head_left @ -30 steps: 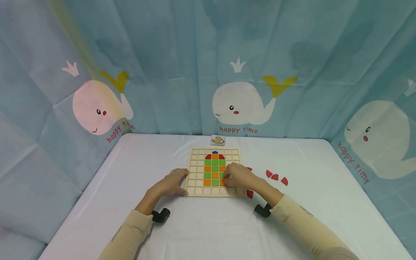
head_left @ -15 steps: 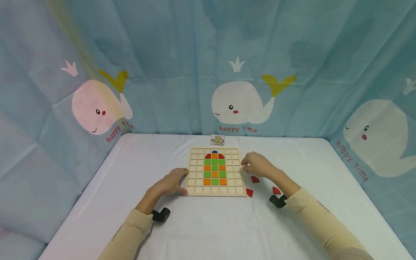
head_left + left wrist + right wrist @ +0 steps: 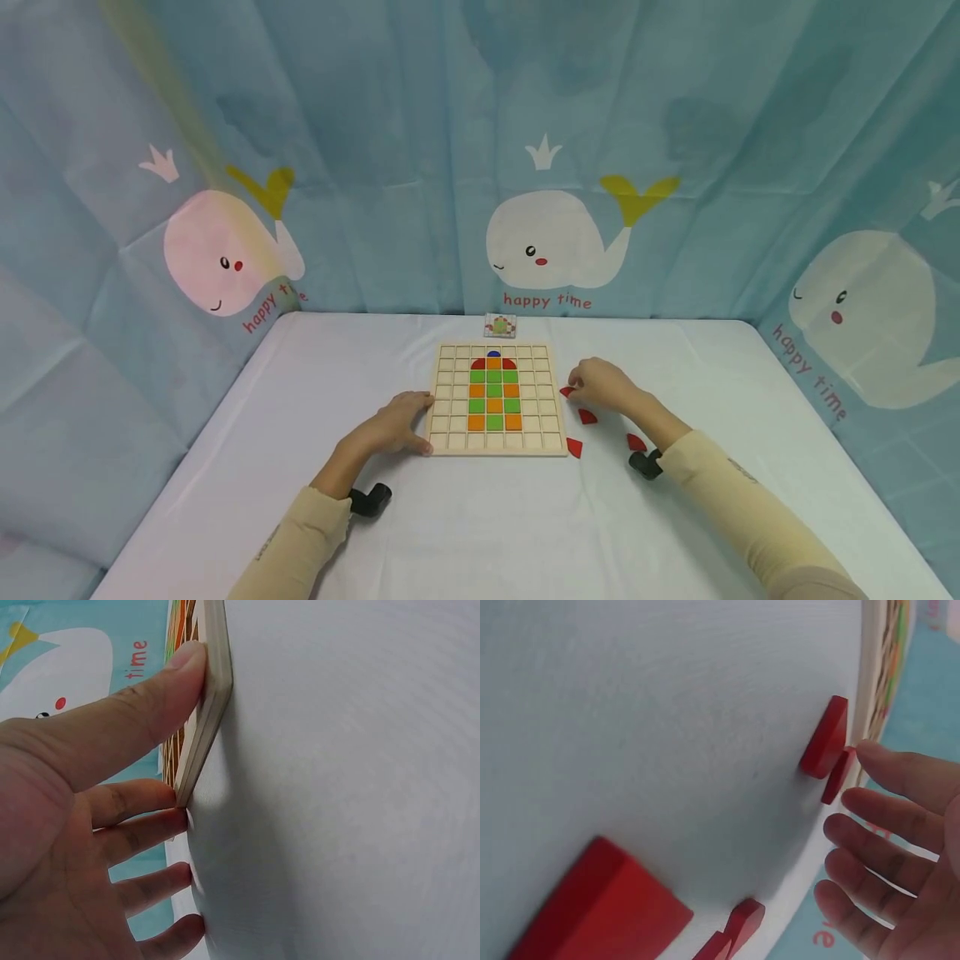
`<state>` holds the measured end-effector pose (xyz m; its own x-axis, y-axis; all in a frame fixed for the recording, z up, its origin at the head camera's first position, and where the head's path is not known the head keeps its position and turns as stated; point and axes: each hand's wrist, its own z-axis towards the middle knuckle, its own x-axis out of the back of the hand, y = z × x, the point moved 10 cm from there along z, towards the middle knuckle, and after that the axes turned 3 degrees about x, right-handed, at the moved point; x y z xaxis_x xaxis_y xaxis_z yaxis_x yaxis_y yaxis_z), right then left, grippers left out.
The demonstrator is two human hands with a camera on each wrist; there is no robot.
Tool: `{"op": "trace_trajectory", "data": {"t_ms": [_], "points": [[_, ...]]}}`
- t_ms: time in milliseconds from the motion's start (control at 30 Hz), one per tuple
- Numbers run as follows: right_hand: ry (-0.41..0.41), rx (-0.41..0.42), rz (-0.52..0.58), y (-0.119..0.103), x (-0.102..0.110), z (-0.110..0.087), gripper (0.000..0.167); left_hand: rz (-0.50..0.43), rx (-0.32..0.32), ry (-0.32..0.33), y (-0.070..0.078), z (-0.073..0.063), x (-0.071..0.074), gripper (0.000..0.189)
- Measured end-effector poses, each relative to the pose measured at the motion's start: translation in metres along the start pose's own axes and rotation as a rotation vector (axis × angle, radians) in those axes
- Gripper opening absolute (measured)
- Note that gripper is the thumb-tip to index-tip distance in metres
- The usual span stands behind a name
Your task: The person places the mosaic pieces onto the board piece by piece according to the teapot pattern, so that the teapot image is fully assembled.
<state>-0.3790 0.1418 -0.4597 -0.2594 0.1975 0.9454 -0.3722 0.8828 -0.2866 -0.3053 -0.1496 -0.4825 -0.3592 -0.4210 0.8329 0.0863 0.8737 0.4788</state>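
A wooden grid board [image 3: 453, 442] lies on the white table in the head view, bearing a pattern of green squares [image 3: 494, 377], orange squares [image 3: 476, 422], two red quarter-rounds and a blue half-round [image 3: 493, 354]. My left hand [image 3: 393, 423] rests at the board's left side. In the left wrist view its thumb touches the board's edge [image 3: 210, 697], with the fingers extended. Right of the board, my right hand [image 3: 607, 386] reaches down to a red quarter-round piece [image 3: 567, 391]. The right wrist view shows the thumb tip at that piece [image 3: 838, 776], the other fingers spread loosely.
More red pieces lie loose right of the board: one red piece [image 3: 587, 416] below the hand, another red piece [image 3: 574, 447] by the near corner, a third red piece [image 3: 636, 442] near the wrist. A small picture card [image 3: 500, 325] lies behind the board.
My right hand has left the right part of the pattern and moved right, off the board, then settled lower by a red piece. The left hand has stayed at the board's left edge.
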Motion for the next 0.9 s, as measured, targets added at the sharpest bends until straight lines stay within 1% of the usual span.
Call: {"op": "trace_trajectory", "data": {"t_ms": [233,333,567,767,900], "points": [[-0.019,-0.017,-0.017,-0.0003,-0.0071,0.0028,0.022,0.012,-0.012,0.001,0.0003,-0.0005,-0.0015,0.088],[-0.017,-0.008,-0.033,-0.0018,-0.0072,0.0035,0.021,0.015,0.001,-0.002,-0.0004,-0.0004,-0.0015,0.088],[0.007,0.026,-0.046,-0.0037,-0.0069,0.0048,0.016,0.020,-0.003,0.008,-0.0001,-0.0027,-0.0011,0.088],[-0.005,0.003,-0.028,-0.0005,-0.0086,0.0045,0.017,0.017,-0.003,0.003,-0.0017,-0.0048,-0.0029,0.088],[0.001,-0.007,-0.022,0.0013,-0.0059,0.0039,0.020,0.018,0.001,0.001,-0.0025,-0.0040,-0.0027,0.089]]}}
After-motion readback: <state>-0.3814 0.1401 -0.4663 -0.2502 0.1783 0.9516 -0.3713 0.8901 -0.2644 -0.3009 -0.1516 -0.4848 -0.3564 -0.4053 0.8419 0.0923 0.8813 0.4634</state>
